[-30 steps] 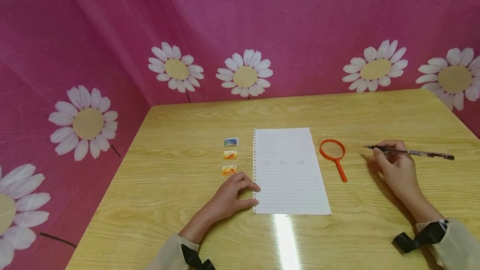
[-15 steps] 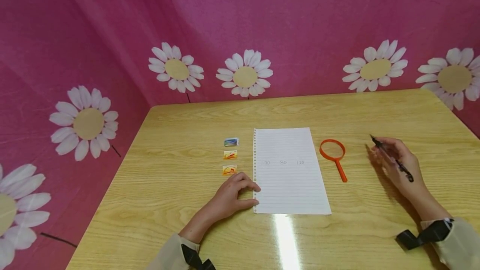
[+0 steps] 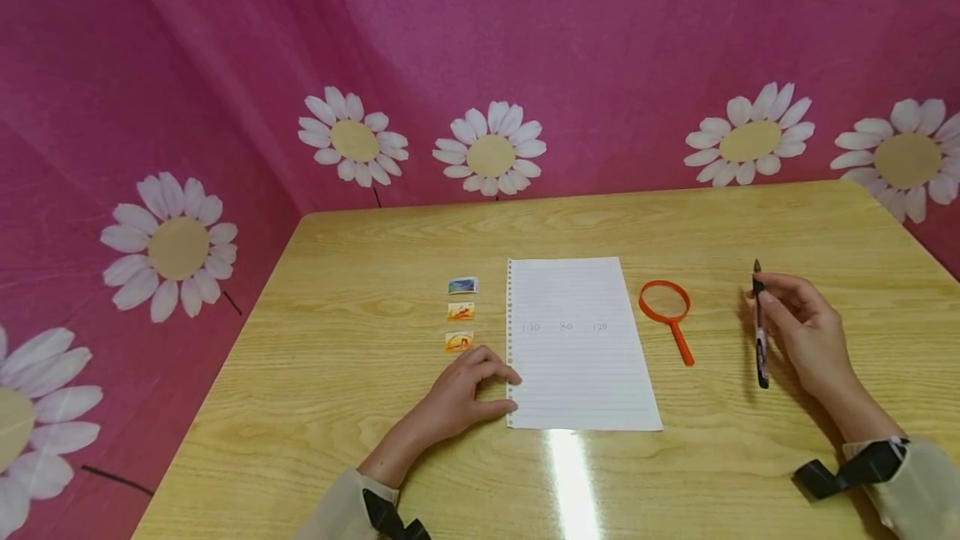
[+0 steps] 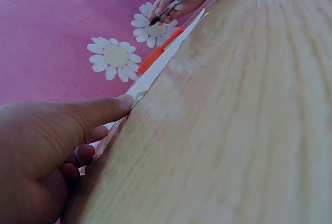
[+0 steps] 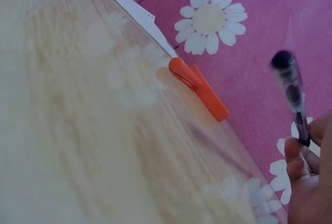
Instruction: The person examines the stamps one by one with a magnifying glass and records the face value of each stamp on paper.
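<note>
My right hand (image 3: 813, 336) pinches a pen (image 3: 761, 332) near its tip between thumb and fingers, right of the magnifying glass. The pen's tip points toward the far side of the table and its back end toward me. My left hand (image 3: 461, 390) lies at the left edge of a lined sheet of paper (image 3: 577, 382), its thumb and fingertips on the punched margin. In the left wrist view the thumb (image 4: 111, 109) presses on the paper's edge. The sheet bears handwritten numbers, "120 80 120".
An orange magnifying glass (image 3: 678, 332) lies right of the paper. Three small stamps stand in a column left of it: a blue one (image 3: 462, 284) and two yellow-orange ones, a middle stamp (image 3: 461, 312) and a near stamp (image 3: 458, 342). A pink flowered cloth (image 3: 600, 65) hangs behind the table (image 3: 360, 290).
The pen has swung in my right hand from pointing left to pointing away from me. That hand has shifted slightly right. My left hand and the paper have stayed in place.
</note>
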Demonstrator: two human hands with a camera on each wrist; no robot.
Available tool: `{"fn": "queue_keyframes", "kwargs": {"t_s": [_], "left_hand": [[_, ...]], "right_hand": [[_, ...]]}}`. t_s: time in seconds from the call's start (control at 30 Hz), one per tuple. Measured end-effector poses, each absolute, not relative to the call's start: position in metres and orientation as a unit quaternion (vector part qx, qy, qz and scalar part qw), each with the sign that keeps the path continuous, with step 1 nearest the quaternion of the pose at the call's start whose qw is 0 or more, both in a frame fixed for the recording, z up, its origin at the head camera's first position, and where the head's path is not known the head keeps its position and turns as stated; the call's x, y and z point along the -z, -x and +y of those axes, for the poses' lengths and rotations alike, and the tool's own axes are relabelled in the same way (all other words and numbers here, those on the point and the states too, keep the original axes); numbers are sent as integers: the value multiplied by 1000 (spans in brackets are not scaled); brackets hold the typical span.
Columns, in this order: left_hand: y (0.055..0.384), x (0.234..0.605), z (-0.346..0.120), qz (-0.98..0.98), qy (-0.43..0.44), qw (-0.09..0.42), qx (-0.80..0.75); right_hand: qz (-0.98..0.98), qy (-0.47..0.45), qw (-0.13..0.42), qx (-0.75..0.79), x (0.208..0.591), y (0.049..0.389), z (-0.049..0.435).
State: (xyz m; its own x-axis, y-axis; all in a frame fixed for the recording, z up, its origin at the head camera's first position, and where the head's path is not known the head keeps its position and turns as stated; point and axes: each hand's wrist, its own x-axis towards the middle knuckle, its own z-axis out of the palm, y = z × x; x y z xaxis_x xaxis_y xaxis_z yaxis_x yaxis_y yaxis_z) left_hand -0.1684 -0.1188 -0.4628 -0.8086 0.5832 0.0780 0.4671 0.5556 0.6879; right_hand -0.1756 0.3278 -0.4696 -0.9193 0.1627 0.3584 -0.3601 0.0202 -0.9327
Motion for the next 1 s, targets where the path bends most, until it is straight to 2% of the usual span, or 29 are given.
{"fn": "queue_keyframes", "kwargs": {"t_s": [0.37, 0.53, 1.0], "left_hand": [[169, 461, -120, 873, -308, 72, -371], [169, 461, -121, 873, -307, 72, -373], [169, 463, -119, 877, -303, 74, -366]], "right_hand": [[-844, -79, 182, -498, 466, 182, 334], [-902, -74, 159, -394, 457, 190, 333], [-941, -174, 146, -250, 453, 211, 329]]}}
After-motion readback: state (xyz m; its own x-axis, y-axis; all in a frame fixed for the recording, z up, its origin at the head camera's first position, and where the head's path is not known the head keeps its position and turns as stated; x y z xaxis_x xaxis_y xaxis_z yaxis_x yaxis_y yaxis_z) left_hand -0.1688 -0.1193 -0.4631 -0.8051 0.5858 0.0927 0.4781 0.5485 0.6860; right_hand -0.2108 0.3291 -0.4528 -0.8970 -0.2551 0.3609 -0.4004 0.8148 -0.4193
